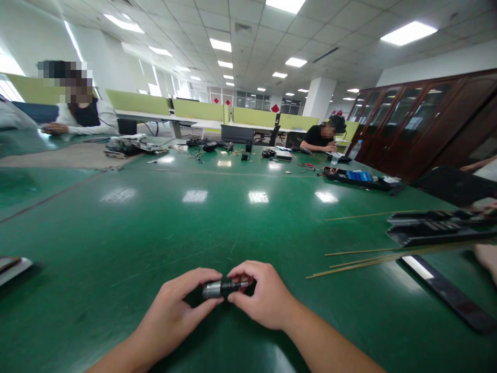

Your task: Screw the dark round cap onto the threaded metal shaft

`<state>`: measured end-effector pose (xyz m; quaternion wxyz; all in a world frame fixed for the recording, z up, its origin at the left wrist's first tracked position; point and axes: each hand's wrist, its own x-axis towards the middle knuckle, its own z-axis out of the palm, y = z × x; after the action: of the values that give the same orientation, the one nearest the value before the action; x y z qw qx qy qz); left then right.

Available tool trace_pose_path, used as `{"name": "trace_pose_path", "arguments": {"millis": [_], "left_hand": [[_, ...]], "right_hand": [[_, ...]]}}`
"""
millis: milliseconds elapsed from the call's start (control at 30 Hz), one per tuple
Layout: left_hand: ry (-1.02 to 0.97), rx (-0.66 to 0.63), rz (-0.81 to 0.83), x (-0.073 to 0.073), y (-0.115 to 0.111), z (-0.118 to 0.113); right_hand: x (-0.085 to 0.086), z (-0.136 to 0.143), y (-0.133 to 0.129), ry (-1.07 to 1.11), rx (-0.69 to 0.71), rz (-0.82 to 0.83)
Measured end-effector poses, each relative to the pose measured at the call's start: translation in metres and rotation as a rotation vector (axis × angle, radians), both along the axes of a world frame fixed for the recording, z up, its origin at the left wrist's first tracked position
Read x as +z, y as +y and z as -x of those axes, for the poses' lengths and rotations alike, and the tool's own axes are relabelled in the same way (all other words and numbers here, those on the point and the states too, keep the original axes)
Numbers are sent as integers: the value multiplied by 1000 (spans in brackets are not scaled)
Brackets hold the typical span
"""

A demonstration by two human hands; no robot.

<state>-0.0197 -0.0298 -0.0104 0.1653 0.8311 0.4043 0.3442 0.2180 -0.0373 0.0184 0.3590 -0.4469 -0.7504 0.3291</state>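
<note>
Low in the middle of the head view, a silver-and-black cylindrical part with a thin shaft (213,290) lies sideways between my hands, a little above or on the green table; its height is hard to judge. My left hand (176,305) pinches the silver end between thumb and fingers. Around the black, ridged end curls my right hand (266,295), its thumb and fingertips at the part near the metal shaft. The right fingers partly cover the shaft's tip.
The green table (155,228) stretches ahead. Thin brass-coloured rods (357,260), black metal rails (435,228) and a long dark bar (450,295) lie at right. A parts tray (357,178) and cables stand farther back. Other people sit around the table.
</note>
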Motion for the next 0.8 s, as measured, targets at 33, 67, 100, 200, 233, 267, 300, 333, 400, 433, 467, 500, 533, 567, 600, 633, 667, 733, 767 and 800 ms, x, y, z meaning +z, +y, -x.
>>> {"name": "trace_pose_path", "arguments": {"millis": [33,67,100,200,233,267,300,333,400,433,467,500,533,567,600,633,667,733,767,800], "left_hand": [[-2,-1,4,0,0,0],[-7,-1,5,1,-1,0],[-13,-2,3,1,-1,-1],[-36,-11,-9,4,-2,-3],[-40,-14,-4,5,-2,-4],[-42,-20,8,6,-2,-5],[-41,-22,23,6,-2,-6],[-40,-19,38,6,-2,-7],[-34,-6,51,6,-2,-7],[-32,5,50,5,-2,-7],[-29,12,48,5,-2,-7],[-28,17,45,5,-2,-7],[-27,16,44,5,-2,-7],[-27,14,43,5,-2,-7],[-26,11,44,5,-2,-7],[-25,8,45,5,-2,-7],[-22,6,48,6,-2,-7],[-16,7,50,6,-2,-7],[-13,6,49,6,-2,-7],[-11,5,45,6,-3,-8]], "right_hand": [[0,0,0,-7,0,-4],[0,1,0,-14,0,-8],[0,1,0,-19,0,-11],[2,2,-1,-22,5,-6],[2,2,-1,-21,9,-4],[3,3,-1,-20,12,-5],[4,3,-1,-22,15,-7],[5,3,-2,-25,16,-11],[6,3,-3,-34,13,-16],[6,3,-3,-37,10,-14],[6,3,-3,-38,8,-12],[6,3,-4,-36,6,-10],[6,3,-4,-33,7,-10],[6,3,-4,-29,10,-10],[6,4,-4,-26,13,-11],[6,4,-4,-24,15,-12],[5,4,-4,-23,15,-12],[5,4,-3,-27,11,-14],[5,4,-3,-31,9,-16],[5,4,-3,-35,10,-19]]}}
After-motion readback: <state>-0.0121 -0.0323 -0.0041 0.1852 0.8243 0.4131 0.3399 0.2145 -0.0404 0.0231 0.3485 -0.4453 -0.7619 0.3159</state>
